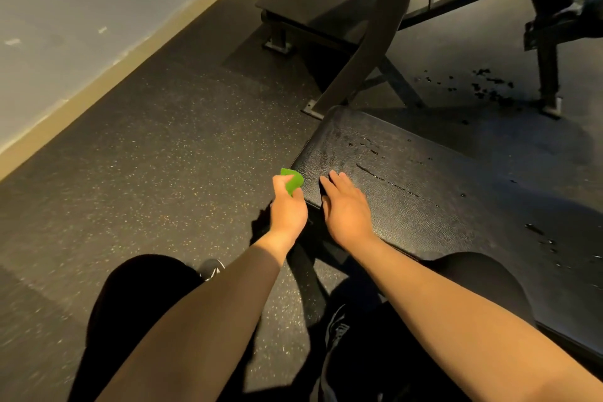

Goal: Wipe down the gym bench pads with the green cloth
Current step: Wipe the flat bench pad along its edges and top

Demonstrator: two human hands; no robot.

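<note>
I am seeing the small crumpled green cloth (292,182) bunched in the left hand (288,210), fingers clamped on it, just off the black textured vinyl bench pad (424,179). Right hand (346,212) is lying flat on the pad's corner, fingers together, droplets (372,170) beading beyond.

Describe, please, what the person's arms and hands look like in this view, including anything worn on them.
Both forearms are bare from the bottom edge of the frame to the wrists: no sleeves in view. The left hand and right hand wear no gloves, and no watch, bracelet or ring shows on the visible sides. No markings are visible. The left forearm lies mostly in shadow, the right in warm light.
</note>
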